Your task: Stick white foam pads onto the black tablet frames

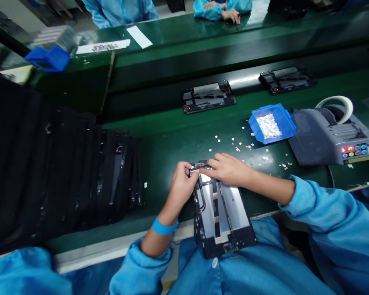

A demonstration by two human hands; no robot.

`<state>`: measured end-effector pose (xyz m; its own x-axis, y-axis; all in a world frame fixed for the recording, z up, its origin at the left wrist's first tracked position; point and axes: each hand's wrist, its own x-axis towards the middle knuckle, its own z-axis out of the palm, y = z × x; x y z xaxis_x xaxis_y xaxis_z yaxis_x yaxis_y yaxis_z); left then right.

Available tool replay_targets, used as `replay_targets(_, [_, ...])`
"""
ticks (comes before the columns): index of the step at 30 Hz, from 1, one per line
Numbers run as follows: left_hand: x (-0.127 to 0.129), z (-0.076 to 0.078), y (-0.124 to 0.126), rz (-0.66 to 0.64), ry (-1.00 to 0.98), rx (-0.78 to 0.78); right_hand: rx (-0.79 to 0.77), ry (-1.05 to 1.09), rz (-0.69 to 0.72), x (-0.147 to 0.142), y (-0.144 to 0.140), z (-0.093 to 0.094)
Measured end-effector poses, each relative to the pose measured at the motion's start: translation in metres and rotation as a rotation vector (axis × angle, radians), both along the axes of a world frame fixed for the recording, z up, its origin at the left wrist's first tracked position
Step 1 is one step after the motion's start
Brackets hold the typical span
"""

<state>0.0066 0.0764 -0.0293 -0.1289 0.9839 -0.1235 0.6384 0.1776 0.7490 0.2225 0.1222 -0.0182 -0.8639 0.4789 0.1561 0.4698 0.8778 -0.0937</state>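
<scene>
Nearest the camera, a dark device frame (223, 219) with pale metal panels lies tilted across the table edge (110, 248), its lower end overhanging the person's lap. Both hands meet at its far end: the left hand (181, 186), with a blue wristband (162, 228), curls its fingers against the top left corner, and the right hand (229, 169) lies flat over the top edge, fingertips pressed together on a small part there. This looks like the fitting or pressing of a small piece at the frame's upper edge, and a sound next move would call for steady fingertip pressure while the left hand braces the frame against sliding. Whether anything is pinched between the fingers cannot be told, since the hands cover the spot. To the left a row of black frames (80, 172) stands stacked on edge, too dark to count. Beyond the hands, small white bits (233, 143) lie scattered on the green mat, near a blue bin (272, 123) holding more of them, and a grey tape dispenser (330, 137) sits to the right. Farther off, two more frames (208, 96) (285, 80) rest on the conveyor, and another person's hands (230, 14) are cut off at the top.
</scene>
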Motion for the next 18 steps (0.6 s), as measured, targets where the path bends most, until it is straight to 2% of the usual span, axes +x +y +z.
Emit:
replay_targets(10, [0.002,-0.005,-0.006,0.022,-0.004,0.041,-0.007,-0.033,0.006,0.000,0.001,0.002])
replay_targets(18, [-0.006,-0.007,-0.003,-0.079,-0.035,-0.016,-0.034,-0.158,-0.003,-0.012,-0.002,0.017])
